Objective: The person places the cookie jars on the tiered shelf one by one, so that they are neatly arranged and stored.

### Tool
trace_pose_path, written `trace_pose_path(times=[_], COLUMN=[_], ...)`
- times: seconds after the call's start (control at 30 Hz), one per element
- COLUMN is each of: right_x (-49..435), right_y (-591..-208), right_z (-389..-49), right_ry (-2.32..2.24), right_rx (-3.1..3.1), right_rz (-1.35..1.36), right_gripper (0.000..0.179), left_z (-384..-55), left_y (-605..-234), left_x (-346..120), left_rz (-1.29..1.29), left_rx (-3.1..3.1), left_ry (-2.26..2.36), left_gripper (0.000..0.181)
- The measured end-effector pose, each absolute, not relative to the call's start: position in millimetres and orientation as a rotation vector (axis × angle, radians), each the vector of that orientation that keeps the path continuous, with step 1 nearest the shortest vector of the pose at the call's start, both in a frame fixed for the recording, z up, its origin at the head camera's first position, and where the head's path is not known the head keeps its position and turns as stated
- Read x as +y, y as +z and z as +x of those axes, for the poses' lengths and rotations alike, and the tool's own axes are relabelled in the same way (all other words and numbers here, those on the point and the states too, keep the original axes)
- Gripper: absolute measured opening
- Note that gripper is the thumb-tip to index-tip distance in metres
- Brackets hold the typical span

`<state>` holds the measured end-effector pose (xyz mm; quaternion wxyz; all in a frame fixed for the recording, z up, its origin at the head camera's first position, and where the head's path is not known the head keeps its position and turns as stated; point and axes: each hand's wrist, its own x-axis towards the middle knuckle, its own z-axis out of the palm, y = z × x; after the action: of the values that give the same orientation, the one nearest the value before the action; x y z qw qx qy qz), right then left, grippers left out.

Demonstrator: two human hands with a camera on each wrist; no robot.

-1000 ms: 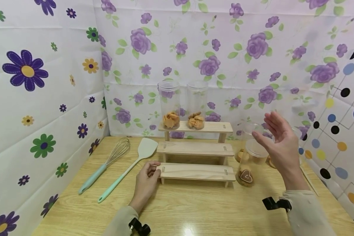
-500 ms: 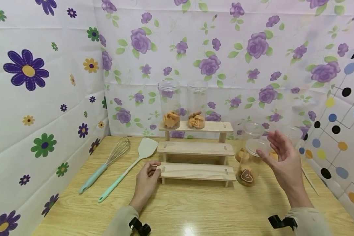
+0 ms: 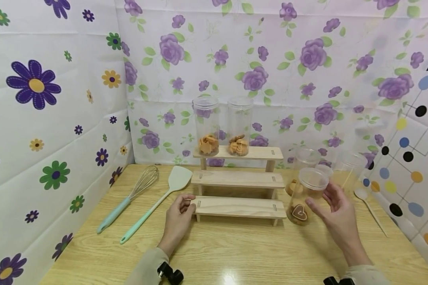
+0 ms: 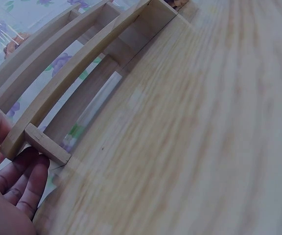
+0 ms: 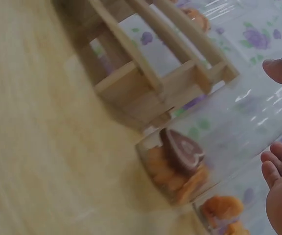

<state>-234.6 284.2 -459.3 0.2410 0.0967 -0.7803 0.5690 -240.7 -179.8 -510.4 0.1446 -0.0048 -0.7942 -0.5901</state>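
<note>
My left hand (image 3: 178, 217) pinches the left end of the bottom step of a three-tier wooden stand (image 3: 239, 206). In the left wrist view its fingers (image 4: 31, 183) curl under that board, by the short leg. Beside the stand's right end is a lidded clear jar (image 3: 297, 198) with cookies low inside, among them a brown heart-shaped cookie (image 5: 181, 151). My right hand (image 3: 337, 221) is at this jar's right side, thumb and fingers spread apart around it. A gap shows between thumb and jar in the right wrist view; contact of the other fingers cannot be told.
Two clear jars of cookies, a left one (image 3: 207, 126) and a right one (image 3: 239, 126), stand on the top step. More clear jars (image 3: 353, 170) stand behind my right hand. A pale spoon (image 3: 372, 213) lies far right; a whisk (image 3: 130, 198) and a turner (image 3: 178, 179) lie left.
My right hand has come down and slightly left from above the jars to the side of the front jar. My left hand stays on the stand.
</note>
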Motion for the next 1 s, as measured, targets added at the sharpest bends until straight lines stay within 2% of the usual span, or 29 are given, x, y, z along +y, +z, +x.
trace_pose_path(times=[0.37, 0.5, 0.73, 1.0], right_x=[288.6, 291.1, 289.6, 291.8], right_y=[-491.9, -498.8, -509.0, -511.8], right_z=[-236.6, -237.3, -239.9, -238.0], right_ry=[1.677, 1.666, 1.634, 1.657], right_rx=[-2.204, -2.229, -2.233, -2.287], right_rz=[0.185, 0.167, 0.193, 0.180], right_gripper=[0.087, 0.091, 0.085, 0.087], left_z=[-241.1, -240.5, -240.0, -241.4], left_y=[-510.0, -509.7, -509.1, -510.5], left_x=[-180.0, -179.8, -180.9, -179.6], left_rz=[-0.009, -0.009, -0.005, -0.004], left_rx=[-2.289, -2.288, -2.286, -2.285], left_ry=[-1.717, -1.722, -1.723, -1.722], left_gripper=[0.023, 0.023, 0.023, 0.023])
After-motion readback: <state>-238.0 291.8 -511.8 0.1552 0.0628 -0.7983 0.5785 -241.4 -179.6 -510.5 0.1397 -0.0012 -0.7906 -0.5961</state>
